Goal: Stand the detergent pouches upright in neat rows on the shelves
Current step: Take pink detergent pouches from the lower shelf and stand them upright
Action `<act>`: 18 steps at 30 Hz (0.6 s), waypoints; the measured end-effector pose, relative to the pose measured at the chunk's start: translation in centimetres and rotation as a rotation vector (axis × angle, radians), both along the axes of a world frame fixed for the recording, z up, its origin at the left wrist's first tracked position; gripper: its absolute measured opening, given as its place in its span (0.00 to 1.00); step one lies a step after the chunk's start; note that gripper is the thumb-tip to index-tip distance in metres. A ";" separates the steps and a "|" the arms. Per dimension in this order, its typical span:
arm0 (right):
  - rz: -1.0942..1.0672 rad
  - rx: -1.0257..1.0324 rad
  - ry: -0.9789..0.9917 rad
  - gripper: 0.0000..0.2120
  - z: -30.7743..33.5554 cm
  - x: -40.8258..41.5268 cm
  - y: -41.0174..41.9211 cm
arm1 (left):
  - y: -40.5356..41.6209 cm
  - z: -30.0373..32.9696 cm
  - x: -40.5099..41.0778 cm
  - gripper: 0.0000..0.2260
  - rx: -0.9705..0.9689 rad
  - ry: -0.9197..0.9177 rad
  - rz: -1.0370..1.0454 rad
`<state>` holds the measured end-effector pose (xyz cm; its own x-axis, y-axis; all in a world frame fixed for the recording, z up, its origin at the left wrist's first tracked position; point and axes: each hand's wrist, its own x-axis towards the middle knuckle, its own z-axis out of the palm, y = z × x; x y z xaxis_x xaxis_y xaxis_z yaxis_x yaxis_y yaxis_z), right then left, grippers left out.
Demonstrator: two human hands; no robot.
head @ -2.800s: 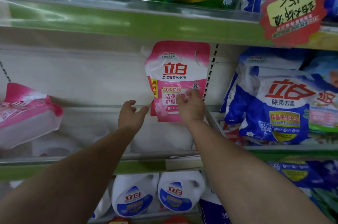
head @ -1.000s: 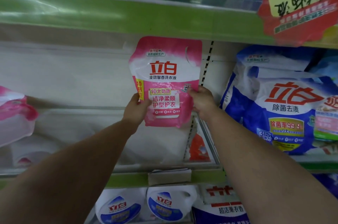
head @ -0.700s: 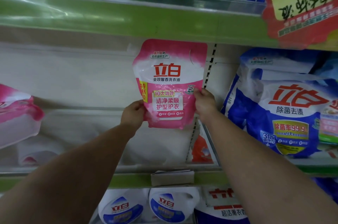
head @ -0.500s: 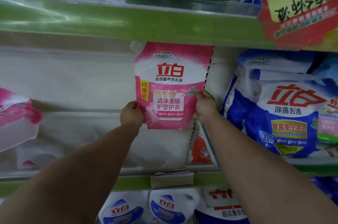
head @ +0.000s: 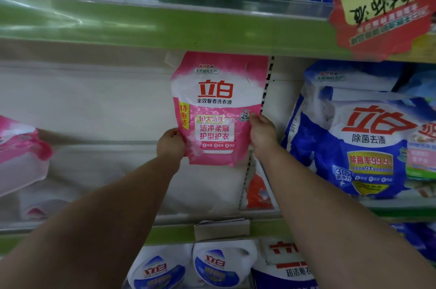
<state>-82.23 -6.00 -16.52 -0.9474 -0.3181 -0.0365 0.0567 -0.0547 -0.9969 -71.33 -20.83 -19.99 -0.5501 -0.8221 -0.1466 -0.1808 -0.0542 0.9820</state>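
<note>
Progress w/ restocking, early stage: both hands are gripping one pink pouch [head: 218, 109] at its lower edges, left hand [head: 170, 145] pinching the left side, right hand [head: 260, 132] the right, holding it upright just under the green upper shelf lip [head: 165, 29] and apparently above the middle shelf [head: 99, 171], by the perforated upright. Another pink pouch [head: 21, 154] is lying tilted at far left, not yet stood up. Blue bags [head: 368, 142] are sitting right of the divider. Judged: no pink row formed yet; most work remaining.
</note>
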 end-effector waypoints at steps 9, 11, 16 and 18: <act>-0.108 0.059 0.040 0.09 -0.3 0.8 0.1 | 0.7 0.1 1.5 0.12 -0.063 -0.039 0.074; -0.141 0.099 0.062 0.08 -0.4 1.0 0.1 | 1.0 0.2 1.8 0.08 -0.104 -0.054 0.095; -0.252 0.110 0.057 0.10 -0.3 1.1 0.1 | 0.7 0.6 2.1 0.14 -0.196 -0.114 0.114; -0.260 0.080 0.054 0.07 -0.1 1.3 0.3 | 0.6 0.8 2.3 0.13 -0.216 -0.126 0.104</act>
